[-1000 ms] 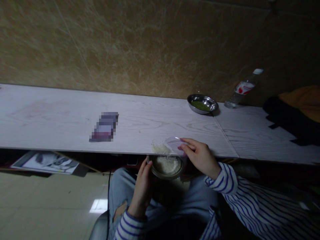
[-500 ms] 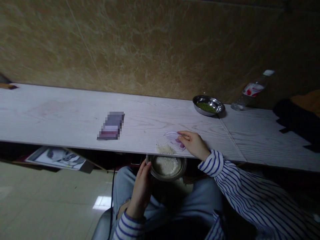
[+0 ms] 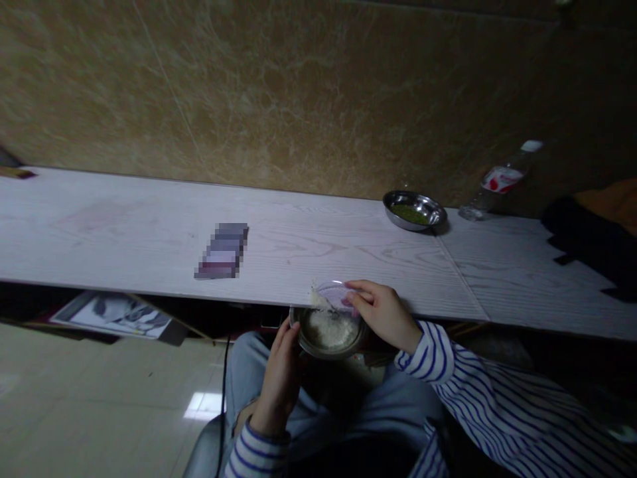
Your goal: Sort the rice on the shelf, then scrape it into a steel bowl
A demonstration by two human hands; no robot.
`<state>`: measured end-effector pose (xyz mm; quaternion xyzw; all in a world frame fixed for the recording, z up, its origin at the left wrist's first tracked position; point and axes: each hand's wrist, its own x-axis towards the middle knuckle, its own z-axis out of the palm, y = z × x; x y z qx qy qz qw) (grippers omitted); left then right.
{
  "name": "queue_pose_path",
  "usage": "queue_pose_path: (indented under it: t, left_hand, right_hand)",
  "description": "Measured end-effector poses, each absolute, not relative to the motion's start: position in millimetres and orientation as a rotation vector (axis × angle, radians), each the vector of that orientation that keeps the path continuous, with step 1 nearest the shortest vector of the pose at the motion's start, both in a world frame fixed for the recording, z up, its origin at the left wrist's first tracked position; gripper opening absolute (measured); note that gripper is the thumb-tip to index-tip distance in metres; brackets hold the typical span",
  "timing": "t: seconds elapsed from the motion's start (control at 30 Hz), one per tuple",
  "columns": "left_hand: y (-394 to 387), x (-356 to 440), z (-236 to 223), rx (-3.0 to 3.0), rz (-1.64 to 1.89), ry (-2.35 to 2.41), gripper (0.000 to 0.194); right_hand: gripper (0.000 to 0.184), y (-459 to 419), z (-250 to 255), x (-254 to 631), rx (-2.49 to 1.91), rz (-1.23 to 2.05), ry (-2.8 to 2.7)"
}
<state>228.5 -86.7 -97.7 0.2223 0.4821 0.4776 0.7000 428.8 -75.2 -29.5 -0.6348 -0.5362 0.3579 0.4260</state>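
Observation:
My left hand (image 3: 283, 365) grips the left rim of a metal bowl (image 3: 331, 354) held just below the table's front edge. White grains that look like rice (image 3: 332, 328) lie in this bowl. Between the fingers of my right hand (image 3: 383, 309) is a thin, clear purplish plastic disc (image 3: 332, 290), perhaps a lid, tilted at the table edge over the bowl's far rim. A small heap of the same grains (image 3: 318, 299) sits on the table edge, left of the disc and partly covered by it.
On the white wood-grain table (image 3: 124, 226) lies a blurred-out phone-like object (image 3: 222, 251). Farther back stand a steel bowl (image 3: 415, 222) of green beans or grains and a clear plastic bottle (image 3: 500, 182). Dark cloth (image 3: 592, 239) lies at the right. A drawer or shelf (image 3: 114, 315) is under the table.
My right hand has drawn the plastic disc towards me, to the table edge over the bowl. The heap of grains on the table looks smaller. My left hand and the bowl have hardly moved.

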Motion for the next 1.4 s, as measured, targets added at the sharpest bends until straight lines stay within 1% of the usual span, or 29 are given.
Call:
queue_pose_path:
  t: [0.1, 0.23, 0.43, 0.63, 0.9, 1.07, 1.17, 1.3, 1.4]
  left_hand:
    - [-87, 226, -97, 0.484, 1.061, 1.061, 0.031]
    - [-88, 223, -95, 0.451, 1.037, 1.037, 0.036]
    - [-89, 214, -92, 0.451, 1.046, 1.069, 0.037]
    - [-88, 206, -90, 0.457, 1.035, 1.079, 0.048]
    - [-88, 209, -85, 0.462, 1.014, 1.068, 0.048]
    - [-90, 212, -87, 0.478, 1.024, 1.076, 0.044]
    - [-92, 214, -92, 0.439, 1.03, 1.054, 0.043]
    - [-93, 219, -99, 0.408, 1.032, 1.037, 0.04]
    - [-93, 223, -102, 0.428, 1.027, 1.038, 0.04]
  right_hand:
    - [0.029, -65, -24, 437, -1.595, 0.849, -1.331]
    - [0.029, -25, -17, 448, -1.64, 0.82, -1.282]
    - [0.028, 15, -21, 443, -1.639, 0.916, -1.311]
    - [0.024, 8, -22, 430, -1.545, 1.084, -1.436]
    - [0.029, -6, -10, 425, -1.53, 1.221, -1.622]
    - [0.027, -21, -7, 427, -1.455, 1.276, -1.71]
    - [0.027, -28, -9, 434, -1.455, 1.219, -1.674]
    - [0.03, -31, -11, 452, -1.559, 0.976, -1.448]
    - [0.029, -34, -13, 459, -1.64, 0.902, -1.311]
